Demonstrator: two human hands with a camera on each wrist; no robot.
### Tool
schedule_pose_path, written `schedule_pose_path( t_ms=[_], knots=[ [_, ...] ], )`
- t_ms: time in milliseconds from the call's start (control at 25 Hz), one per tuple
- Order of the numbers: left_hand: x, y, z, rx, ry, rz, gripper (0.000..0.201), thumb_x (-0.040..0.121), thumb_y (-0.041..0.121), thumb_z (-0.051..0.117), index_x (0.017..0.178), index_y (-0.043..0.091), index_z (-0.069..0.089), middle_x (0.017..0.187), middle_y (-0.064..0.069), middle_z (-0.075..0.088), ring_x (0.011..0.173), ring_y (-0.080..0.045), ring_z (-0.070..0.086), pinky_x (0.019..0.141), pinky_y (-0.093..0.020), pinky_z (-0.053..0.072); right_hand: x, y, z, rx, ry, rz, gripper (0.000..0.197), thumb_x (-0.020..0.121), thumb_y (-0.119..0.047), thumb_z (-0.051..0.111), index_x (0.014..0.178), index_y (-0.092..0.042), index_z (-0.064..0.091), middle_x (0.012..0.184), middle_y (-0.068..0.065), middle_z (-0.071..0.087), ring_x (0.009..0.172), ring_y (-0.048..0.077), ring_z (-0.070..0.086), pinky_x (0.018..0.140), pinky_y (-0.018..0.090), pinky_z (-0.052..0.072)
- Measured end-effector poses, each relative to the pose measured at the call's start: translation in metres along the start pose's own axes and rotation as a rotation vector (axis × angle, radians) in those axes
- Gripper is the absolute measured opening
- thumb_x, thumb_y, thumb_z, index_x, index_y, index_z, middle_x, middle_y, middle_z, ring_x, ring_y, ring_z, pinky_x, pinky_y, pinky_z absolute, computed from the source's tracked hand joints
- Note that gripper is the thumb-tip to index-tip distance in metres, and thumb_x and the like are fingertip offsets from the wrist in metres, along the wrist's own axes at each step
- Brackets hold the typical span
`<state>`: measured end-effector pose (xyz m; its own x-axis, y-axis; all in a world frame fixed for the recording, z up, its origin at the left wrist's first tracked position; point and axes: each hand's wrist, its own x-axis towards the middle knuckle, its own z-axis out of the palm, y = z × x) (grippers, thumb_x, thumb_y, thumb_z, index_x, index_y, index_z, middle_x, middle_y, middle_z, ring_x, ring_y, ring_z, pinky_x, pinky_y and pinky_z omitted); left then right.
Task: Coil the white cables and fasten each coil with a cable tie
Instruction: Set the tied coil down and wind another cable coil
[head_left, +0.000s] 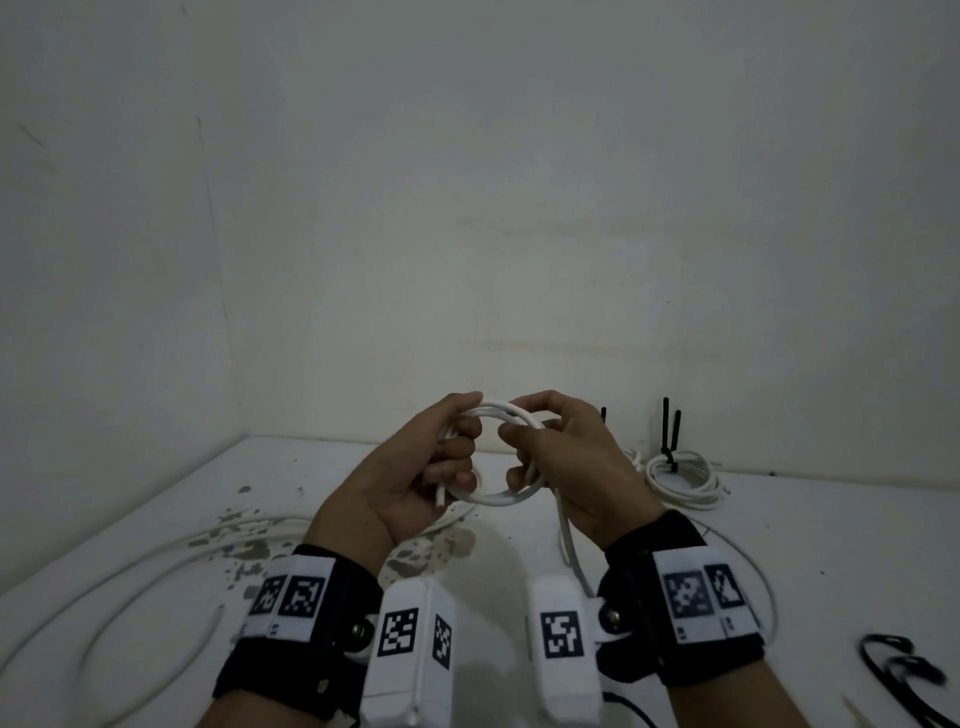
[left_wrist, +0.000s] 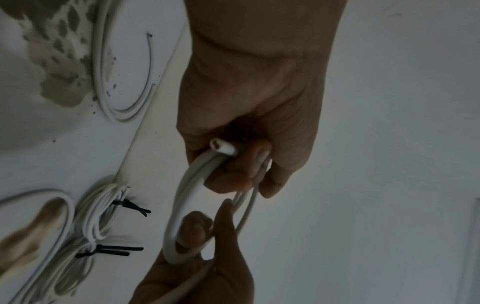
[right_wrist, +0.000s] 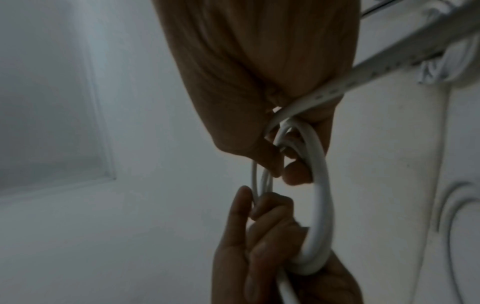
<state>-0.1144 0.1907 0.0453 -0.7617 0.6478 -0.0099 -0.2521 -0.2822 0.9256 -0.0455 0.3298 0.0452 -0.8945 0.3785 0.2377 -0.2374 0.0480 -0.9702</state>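
White cable coil (head_left: 491, 496) is being held above the surface (head_left: 831, 545) between both hands. The left hand (head_left: 415, 483) is curling its fingers around the coil's left side, its grip closed on several turns, with the cut cable end (left_wrist: 222, 147) protruding beside the palm. The right hand (head_left: 566, 467) is gripping the opposite side, thumb and fingers wrapped round the loops. A loose cable tail (head_left: 566, 540) is hanging from the right hand toward the surface. Two finished coils (head_left: 680, 480) are lying at the back right, each carrying a black cable tie (head_left: 670, 436). Uncoiled white cable (head_left: 130, 582) is lying at the left. Loose black ties (head_left: 904, 670) are lying at the near right.
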Motion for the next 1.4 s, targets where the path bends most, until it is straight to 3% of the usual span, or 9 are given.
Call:
schedule_pose_path(
  t_ms=[200,400,480,520,640,800,960,1120,1400],
  knots=[
    [0.002,0.000,-0.005,0.023,-0.003,0.011,0.027,0.087,0.032,0.063,0.069,0.016,0.051,0.042,0.009,0.028,0.027,-0.005,0.019,0.034,-0.015,0.027,-0.005,0.005,0.008,-0.135,0.011,-0.078,0.013,0.097,-0.001,0.052,0.098,0.001,0.064,0.071,0.012,0.061,0.049,0.016,0.061,0.050,0.031,0.056],
    [0.000,-0.001,-0.010,0.005,-0.042,0.002,0.032,0.078,0.037,0.066,0.060,0.018,0.047,0.041,0.008,0.032,0.026,-0.004,0.021,0.034,-0.015,0.029,-0.002,-0.009,0.005,0.090,-0.089,0.133,0.013,0.098,0.000,0.053,0.095,0.006,0.064,0.060,0.010,0.054,0.047,0.021,0.060,0.063,0.039,0.060],
    [0.002,-0.004,-0.009,-0.025,-0.070,-0.011,0.034,0.078,0.037,0.065,0.058,0.018,0.046,0.042,0.007,0.034,0.028,-0.004,0.025,0.037,-0.016,0.034,0.000,-0.011,0.005,0.179,-0.064,0.198,0.005,0.094,0.003,0.056,0.091,0.003,0.061,0.051,0.005,0.040,0.037,0.016,0.041,0.046,0.033,0.053],
    [0.003,-0.006,-0.008,-0.058,-0.086,-0.025,0.035,0.078,0.037,0.065,0.057,0.018,0.045,0.043,0.006,0.036,0.030,-0.004,0.027,0.039,-0.017,0.036,0.001,-0.011,0.005,0.212,-0.046,0.222,0.006,0.092,0.003,0.056,0.087,0.001,0.058,0.049,0.002,0.032,0.036,0.014,0.031,0.040,0.028,0.042],
    [0.005,-0.007,-0.007,-0.167,-0.093,-0.052,0.033,0.078,0.033,0.064,0.056,0.018,0.045,0.044,0.007,0.036,0.032,-0.004,0.031,0.041,-0.019,0.038,0.003,-0.007,0.000,0.261,-0.055,0.280,0.014,0.091,-0.001,0.056,0.078,-0.006,0.055,0.051,0.000,0.028,0.041,0.012,0.022,0.038,0.025,0.028],
    [0.006,-0.001,-0.009,-0.183,-0.088,-0.027,0.031,0.083,0.031,0.059,0.057,0.018,0.047,0.036,0.011,0.026,0.026,-0.005,0.023,0.033,-0.017,0.024,-0.002,-0.004,-0.003,0.209,-0.114,0.288,0.012,0.092,-0.009,0.061,0.082,-0.003,0.060,0.054,0.005,0.046,0.043,0.015,0.038,0.045,0.027,0.042],
    [0.006,-0.001,-0.005,-0.203,-0.033,0.002,0.038,0.091,0.033,0.056,0.058,0.018,0.048,0.035,0.011,0.026,0.025,-0.005,0.020,0.033,-0.017,0.014,-0.003,-0.008,-0.005,0.135,-0.145,0.248,0.019,0.097,-0.016,0.061,0.090,0.001,0.065,0.058,0.005,0.050,0.047,0.016,0.047,0.054,0.031,0.054],
    [0.006,-0.001,-0.004,-0.162,-0.026,0.034,0.041,0.095,0.042,0.052,0.063,0.016,0.051,0.038,0.009,0.028,0.026,-0.004,0.019,0.033,-0.016,0.013,-0.004,-0.011,-0.003,0.204,-0.138,0.243,0.015,0.098,-0.010,0.059,0.092,0.003,0.062,0.059,0.006,0.046,0.047,0.016,0.046,0.053,0.032,0.057],
    [0.001,-0.005,-0.011,-0.079,-0.134,-0.061,0.031,0.087,0.037,0.055,0.069,0.011,0.056,0.036,0.009,0.026,0.025,-0.004,0.019,0.032,-0.016,0.015,-0.001,-0.008,0.001,0.084,-0.059,0.149,0.010,0.098,-0.004,0.055,0.094,0.004,0.060,0.061,0.007,0.043,0.045,0.015,0.044,0.051,0.034,0.058]
  ],
)
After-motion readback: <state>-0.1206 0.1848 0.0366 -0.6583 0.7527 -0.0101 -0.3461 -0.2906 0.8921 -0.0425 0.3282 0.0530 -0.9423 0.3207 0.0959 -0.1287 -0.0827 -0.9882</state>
